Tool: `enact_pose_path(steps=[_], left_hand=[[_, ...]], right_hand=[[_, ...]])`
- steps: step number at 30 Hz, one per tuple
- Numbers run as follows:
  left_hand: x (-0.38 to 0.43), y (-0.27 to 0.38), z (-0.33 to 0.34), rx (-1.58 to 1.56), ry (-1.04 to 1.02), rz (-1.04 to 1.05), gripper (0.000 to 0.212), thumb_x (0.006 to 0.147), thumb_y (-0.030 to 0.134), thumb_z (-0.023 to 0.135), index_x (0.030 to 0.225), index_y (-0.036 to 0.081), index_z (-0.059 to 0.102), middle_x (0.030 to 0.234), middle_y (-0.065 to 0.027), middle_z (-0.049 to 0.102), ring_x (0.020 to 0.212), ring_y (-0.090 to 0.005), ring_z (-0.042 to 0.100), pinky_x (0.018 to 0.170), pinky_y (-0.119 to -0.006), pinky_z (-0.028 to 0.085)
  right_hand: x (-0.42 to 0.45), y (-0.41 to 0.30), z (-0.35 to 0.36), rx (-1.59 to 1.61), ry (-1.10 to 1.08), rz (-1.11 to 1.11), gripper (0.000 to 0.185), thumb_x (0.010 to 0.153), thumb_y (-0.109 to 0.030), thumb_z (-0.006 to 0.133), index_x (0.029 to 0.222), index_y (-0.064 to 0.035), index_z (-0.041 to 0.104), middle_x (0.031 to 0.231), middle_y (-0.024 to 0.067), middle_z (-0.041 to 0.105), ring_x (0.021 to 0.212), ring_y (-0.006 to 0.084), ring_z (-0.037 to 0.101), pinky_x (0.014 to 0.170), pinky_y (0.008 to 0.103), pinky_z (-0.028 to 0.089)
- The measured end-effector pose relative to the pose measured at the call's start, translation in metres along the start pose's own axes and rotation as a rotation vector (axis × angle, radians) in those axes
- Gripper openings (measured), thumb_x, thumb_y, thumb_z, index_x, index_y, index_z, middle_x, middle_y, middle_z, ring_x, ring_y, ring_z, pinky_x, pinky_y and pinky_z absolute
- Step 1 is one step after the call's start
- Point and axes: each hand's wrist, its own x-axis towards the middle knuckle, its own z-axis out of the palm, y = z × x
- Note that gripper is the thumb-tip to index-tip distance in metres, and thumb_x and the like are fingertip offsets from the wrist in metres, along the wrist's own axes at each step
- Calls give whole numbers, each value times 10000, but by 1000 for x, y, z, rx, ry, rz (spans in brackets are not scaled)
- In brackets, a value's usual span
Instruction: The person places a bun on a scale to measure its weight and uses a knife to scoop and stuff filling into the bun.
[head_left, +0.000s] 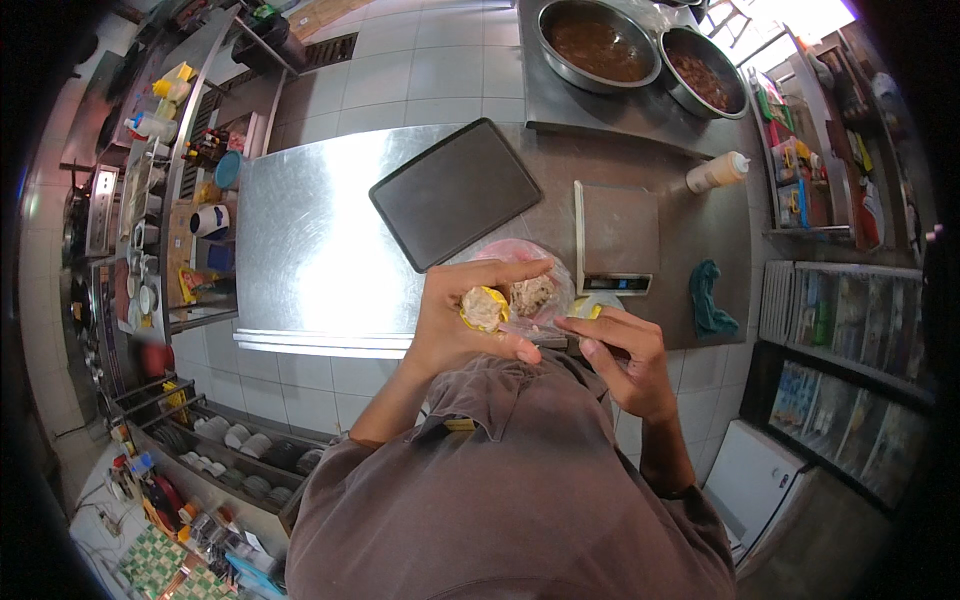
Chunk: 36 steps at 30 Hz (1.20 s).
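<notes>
My left hand (450, 319) is curled around a yellow-edged wrapper (504, 298), with pale, paste-like filling (481, 309) heaped inside. Its thumb and forefinger reach out toward the right. My right hand (630, 356) pinches a thin, flat utensil (536, 330), whose far end lies beside the filling; its exact kind is hard to make out. Just beyond both hands is a clear plastic bag (562, 274) over something pinkish, with a lump of greyish minced mixture (531, 296) in it. Clear plastic with something yellow (589, 306) lies by my right fingertips.
A dark rectangular tray (457, 195) lies askew on the steel table (315, 195). To its right are a kitchen scale (619, 232), a squeeze bottle (716, 172) and a green cloth (709, 300). Two metal bowls of brown food (600, 49) (701, 75) stand on the far counter.
</notes>
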Motion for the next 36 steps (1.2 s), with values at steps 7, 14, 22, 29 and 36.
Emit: enact_pose_path(steps=[7,14,22,29,36], left_hand=[[0,-2,1,43,-26,-7,756,521,459,1005,1126,53,802,703,32,600,628,-68,503,562,-262,354],[-1,-2,-3,-1,-121,-27,684,527,456,1008,1058,69,818,672,49,571,607,-68,483,546,-262,337],[-1,2,-4,103,-127,-21,624,575,297,1020,1120,79,806,710,46,621,620,-44,483,558,-236,347],[3,6,2,140,-206,21,711,610,292,1008,1248,99,763,726,33,657,622,-49,494,562,-243,366],[4,14,-9,249,-370,-149,658,674,334,970,1241,76,760,954,-82,773,823,-125,685,754,-268,524]], right_hand=[[0,-6,0,-45,2,65,283,890,-20,664,1153,-20,769,752,94,612,603,178,510,570,323,420],[-2,1,-3,-39,-84,19,270,899,-30,627,1128,15,764,792,118,650,665,189,567,630,323,453],[-4,1,-9,-34,-37,33,301,892,-25,622,1155,10,764,849,130,683,657,180,566,609,297,449],[0,-1,-9,-59,-11,28,302,884,-17,634,1156,11,763,818,122,659,658,178,556,596,298,436],[3,-4,-13,-104,-81,35,276,901,-54,650,1144,8,766,772,119,627,655,176,550,586,309,418]])
